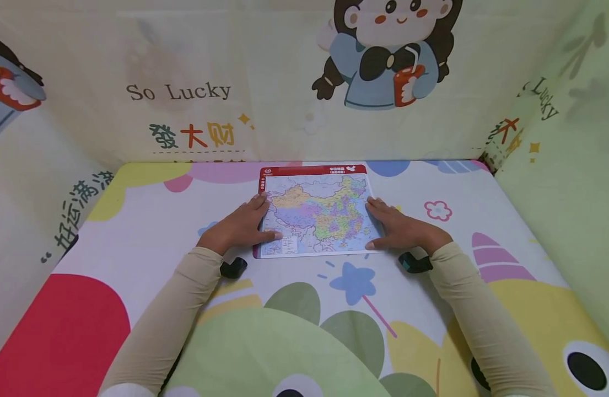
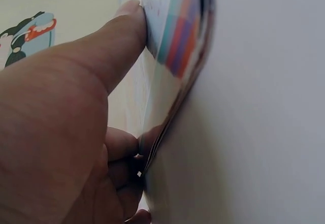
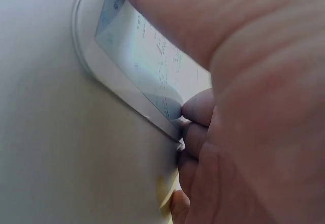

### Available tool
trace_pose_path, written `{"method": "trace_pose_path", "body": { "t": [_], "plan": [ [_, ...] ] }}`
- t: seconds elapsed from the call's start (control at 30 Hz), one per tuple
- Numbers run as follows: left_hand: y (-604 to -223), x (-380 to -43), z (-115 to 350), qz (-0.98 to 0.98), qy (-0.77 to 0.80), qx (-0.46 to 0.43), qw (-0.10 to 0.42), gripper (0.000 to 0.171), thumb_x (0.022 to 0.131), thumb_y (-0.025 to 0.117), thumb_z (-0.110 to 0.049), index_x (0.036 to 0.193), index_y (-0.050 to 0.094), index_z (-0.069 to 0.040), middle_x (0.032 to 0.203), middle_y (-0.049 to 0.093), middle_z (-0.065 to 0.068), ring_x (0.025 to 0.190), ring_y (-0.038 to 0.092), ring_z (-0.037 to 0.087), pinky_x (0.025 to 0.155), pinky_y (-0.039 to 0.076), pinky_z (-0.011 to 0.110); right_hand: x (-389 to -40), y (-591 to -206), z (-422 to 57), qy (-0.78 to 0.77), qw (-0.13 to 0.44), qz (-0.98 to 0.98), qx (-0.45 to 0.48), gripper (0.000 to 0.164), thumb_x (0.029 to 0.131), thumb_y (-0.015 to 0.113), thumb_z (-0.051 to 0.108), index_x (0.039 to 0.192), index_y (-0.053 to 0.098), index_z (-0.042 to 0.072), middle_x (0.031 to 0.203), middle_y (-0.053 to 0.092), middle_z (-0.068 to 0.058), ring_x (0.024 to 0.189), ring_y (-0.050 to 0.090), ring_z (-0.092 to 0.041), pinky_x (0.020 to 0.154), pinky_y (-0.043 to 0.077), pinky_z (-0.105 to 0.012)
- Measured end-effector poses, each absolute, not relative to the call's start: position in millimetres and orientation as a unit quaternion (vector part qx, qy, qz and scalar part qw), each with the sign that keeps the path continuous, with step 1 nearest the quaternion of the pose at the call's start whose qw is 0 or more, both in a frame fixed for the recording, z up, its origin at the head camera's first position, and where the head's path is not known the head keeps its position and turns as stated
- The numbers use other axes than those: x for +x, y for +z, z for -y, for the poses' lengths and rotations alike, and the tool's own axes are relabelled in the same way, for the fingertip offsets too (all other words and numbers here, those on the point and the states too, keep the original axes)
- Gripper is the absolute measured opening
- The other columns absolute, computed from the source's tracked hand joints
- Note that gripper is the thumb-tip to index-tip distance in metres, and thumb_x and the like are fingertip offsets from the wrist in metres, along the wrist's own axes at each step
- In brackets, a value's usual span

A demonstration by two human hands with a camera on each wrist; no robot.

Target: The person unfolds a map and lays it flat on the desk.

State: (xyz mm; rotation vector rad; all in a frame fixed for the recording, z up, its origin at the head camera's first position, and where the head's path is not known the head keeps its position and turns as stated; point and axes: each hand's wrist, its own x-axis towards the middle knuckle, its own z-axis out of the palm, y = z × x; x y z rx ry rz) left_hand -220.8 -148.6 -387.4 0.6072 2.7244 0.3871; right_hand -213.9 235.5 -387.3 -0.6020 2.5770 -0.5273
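A flat rectangular map of China (image 1: 316,212) with a red top border lies on the table, its rounded corners and thin edge showing in the wrist views. My left hand (image 1: 242,223) rests at its left side, the thumb on the printed face and the other fingers along the edge. In the left wrist view, the map's edge (image 2: 177,94) seems to have several thin layers. Mirroring that, my right hand (image 1: 405,229) touches the right side, with its thumb near the lower right corner. In the right wrist view the fingers (image 3: 198,107) meet the map's pale border (image 3: 129,94).
The table is covered by a cartoon-print cloth (image 1: 185,198) with green, red and yellow shapes. Behind it hangs a pale printed curtain (image 1: 274,71), which also encloses both sides. Dark wrist devices (image 1: 233,268) sit under both wrists.
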Motion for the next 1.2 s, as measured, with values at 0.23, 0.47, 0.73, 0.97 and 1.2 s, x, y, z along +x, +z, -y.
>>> {"method": "trace_pose_path", "body": {
  "t": [0.23,0.47,0.73,0.97,1.2],
  "plan": [
    [-388.3,-217.6,148.0,-0.955,0.142,0.202,0.162,0.103,0.084,0.067,-0.057,0.155,0.016,-0.003,0.162,0.004,0.012,0.147,0.006,0.031,0.115,0.016,0.05,-215.1,-386.8,-235.4,-0.192,0.211,-0.93,-0.231,0.109,0.083,0.075,0.044,0.155,0.007,0.0,0.162,0.0,-0.017,0.146,-0.008,-0.036,0.115,0.0,-0.056],
    [-389.0,-212.0,144.1,-0.958,0.134,0.19,0.167,0.103,0.084,0.067,-0.057,0.155,0.015,-0.003,0.163,0.003,0.011,0.148,0.002,0.031,0.115,0.018,0.05,-215.2,-388.2,-238.2,-0.191,0.207,-0.93,-0.238,0.106,0.085,0.074,0.042,0.154,0.007,-0.002,0.161,0.001,-0.019,0.145,-0.011,-0.038,0.114,-0.002,-0.059],
    [-385.4,-204.8,139.3,-0.962,0.124,0.183,0.161,0.103,0.084,0.068,-0.055,0.155,0.016,-0.003,0.162,0.004,0.013,0.147,0.003,0.031,0.114,0.018,0.05,-216.5,-392.0,-242.7,-0.183,0.206,-0.931,-0.239,0.103,0.087,0.071,0.042,0.155,0.006,-0.001,0.161,-0.001,-0.018,0.145,-0.012,-0.038,0.113,-0.003,-0.06],
    [-385.1,-200.9,136.4,-0.964,0.117,0.175,0.16,0.103,0.084,0.067,-0.056,0.154,0.017,0.0,0.162,0.005,0.014,0.148,0.003,0.031,0.114,0.019,0.049,-215.6,-391.7,-242.6,-0.189,0.21,-0.929,-0.239,0.096,0.092,0.065,0.039,0.155,0.004,0.0,0.161,-0.002,-0.017,0.145,-0.013,-0.037,0.113,-0.005,-0.058],
    [-385.7,-197.1,133.5,-0.967,0.108,0.168,0.16,0.104,0.084,0.067,-0.057,0.154,0.017,0.001,0.162,0.006,0.015,0.148,0.002,0.031,0.116,0.014,0.048,-213.9,-389.1,-241.2,-0.205,0.212,-0.925,-0.238,0.093,0.094,0.063,0.036,0.154,0.004,-0.002,0.161,-0.002,-0.019,0.145,-0.012,-0.037,0.113,-0.006,-0.058]
  ]
}}
